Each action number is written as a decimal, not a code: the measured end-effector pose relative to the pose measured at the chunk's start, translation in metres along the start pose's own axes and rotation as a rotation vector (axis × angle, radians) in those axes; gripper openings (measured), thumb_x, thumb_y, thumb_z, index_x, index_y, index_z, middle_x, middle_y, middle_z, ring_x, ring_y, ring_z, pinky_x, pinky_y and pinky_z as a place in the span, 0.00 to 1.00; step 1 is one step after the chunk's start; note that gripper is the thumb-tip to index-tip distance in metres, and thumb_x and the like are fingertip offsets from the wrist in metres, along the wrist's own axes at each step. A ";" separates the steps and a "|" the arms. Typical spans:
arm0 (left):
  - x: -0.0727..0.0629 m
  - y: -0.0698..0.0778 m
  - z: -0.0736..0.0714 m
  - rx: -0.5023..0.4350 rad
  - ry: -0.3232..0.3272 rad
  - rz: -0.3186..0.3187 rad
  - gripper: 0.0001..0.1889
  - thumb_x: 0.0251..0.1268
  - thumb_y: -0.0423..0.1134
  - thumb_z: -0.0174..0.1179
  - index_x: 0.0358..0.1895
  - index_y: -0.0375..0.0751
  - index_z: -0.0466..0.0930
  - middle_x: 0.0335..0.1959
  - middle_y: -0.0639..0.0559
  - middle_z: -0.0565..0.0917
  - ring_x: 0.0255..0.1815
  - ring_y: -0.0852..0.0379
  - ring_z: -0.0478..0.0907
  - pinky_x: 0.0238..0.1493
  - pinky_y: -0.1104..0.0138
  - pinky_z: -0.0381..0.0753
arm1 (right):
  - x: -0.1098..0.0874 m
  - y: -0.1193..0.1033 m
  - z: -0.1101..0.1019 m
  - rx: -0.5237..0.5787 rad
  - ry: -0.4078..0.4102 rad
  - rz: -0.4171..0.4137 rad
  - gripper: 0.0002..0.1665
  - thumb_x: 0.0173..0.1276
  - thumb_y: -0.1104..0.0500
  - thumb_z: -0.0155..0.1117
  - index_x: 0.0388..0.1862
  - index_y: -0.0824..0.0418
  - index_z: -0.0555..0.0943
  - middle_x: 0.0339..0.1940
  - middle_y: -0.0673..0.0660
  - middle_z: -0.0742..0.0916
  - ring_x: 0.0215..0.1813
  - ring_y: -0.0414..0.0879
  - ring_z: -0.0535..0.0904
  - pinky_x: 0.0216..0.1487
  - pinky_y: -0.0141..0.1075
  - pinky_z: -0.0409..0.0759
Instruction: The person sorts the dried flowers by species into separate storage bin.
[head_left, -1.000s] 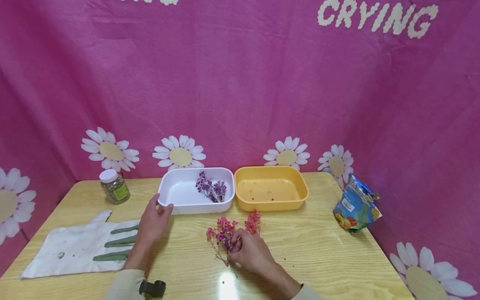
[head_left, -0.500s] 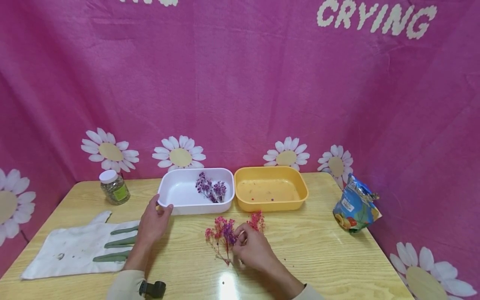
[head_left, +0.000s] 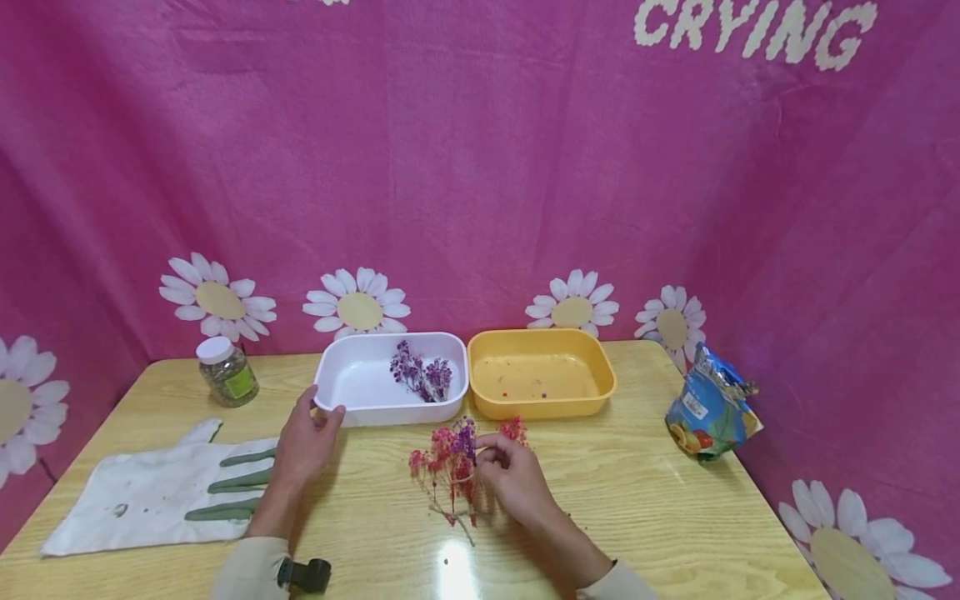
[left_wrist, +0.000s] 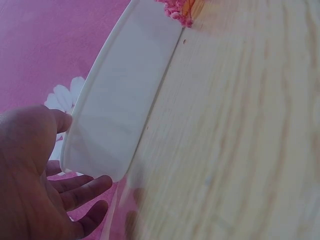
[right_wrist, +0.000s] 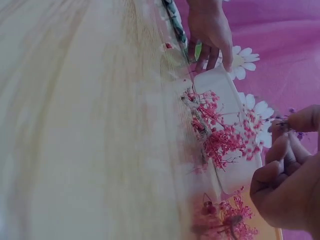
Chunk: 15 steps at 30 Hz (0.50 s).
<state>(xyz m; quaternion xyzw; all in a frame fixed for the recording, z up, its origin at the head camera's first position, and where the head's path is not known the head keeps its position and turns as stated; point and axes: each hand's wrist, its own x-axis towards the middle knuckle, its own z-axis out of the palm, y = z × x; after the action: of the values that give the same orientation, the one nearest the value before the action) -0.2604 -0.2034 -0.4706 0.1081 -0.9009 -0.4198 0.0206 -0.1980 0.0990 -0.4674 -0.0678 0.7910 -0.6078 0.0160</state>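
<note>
My left hand [head_left: 306, 442] grips the left front corner of a white plastic tray [head_left: 390, 416]. In the left wrist view its thumb lies at the rim and the fingers curl about the corner. Dried purple flowers [head_left: 423, 375] lie inside that tray. My right hand [head_left: 513, 479] pinches a sprig of purple dried flowers [head_left: 465, 439] between thumb and finger, raised above the table. Pink dried flowers [head_left: 438, 458] lie just left of this hand. Another pink bunch [head_left: 514, 430] is partly hidden behind it. In the right wrist view the purple sprig [right_wrist: 291, 125] shows at the fingertips.
A yellow tray [head_left: 543, 408] with small crumbs stands against the white one. At left are a lidded jar [head_left: 228, 375] and a white glove with green fingers [head_left: 165, 496]. A blue snack bag [head_left: 711, 408] stands at the right edge. A pink curtain [head_left: 480, 167] hangs behind.
My right hand has lifted the purple sprig up and slightly right, away from the pink flowers. The left hand has stayed on the white tray's corner.
</note>
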 end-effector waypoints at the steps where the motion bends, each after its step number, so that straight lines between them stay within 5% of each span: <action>1: 0.000 0.000 0.000 -0.003 -0.001 -0.003 0.38 0.74 0.52 0.48 0.78 0.40 0.42 0.74 0.33 0.59 0.65 0.37 0.69 0.65 0.42 0.68 | 0.001 0.000 0.000 0.026 0.005 -0.004 0.20 0.54 0.72 0.56 0.48 0.68 0.80 0.33 0.58 0.83 0.33 0.38 0.76 0.34 0.25 0.76; 15: 0.000 0.000 0.001 -0.009 -0.003 -0.003 0.39 0.74 0.56 0.46 0.78 0.40 0.41 0.74 0.34 0.59 0.66 0.37 0.68 0.65 0.43 0.68 | 0.006 0.001 -0.002 0.133 -0.028 0.068 0.18 0.57 0.71 0.58 0.48 0.70 0.80 0.35 0.57 0.83 0.37 0.41 0.76 0.35 0.27 0.77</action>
<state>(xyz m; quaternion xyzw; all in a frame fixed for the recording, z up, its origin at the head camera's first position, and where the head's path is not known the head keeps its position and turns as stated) -0.2607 -0.2027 -0.4716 0.1090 -0.8989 -0.4240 0.0193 -0.2047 0.1004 -0.4675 -0.0481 0.7506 -0.6570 0.0521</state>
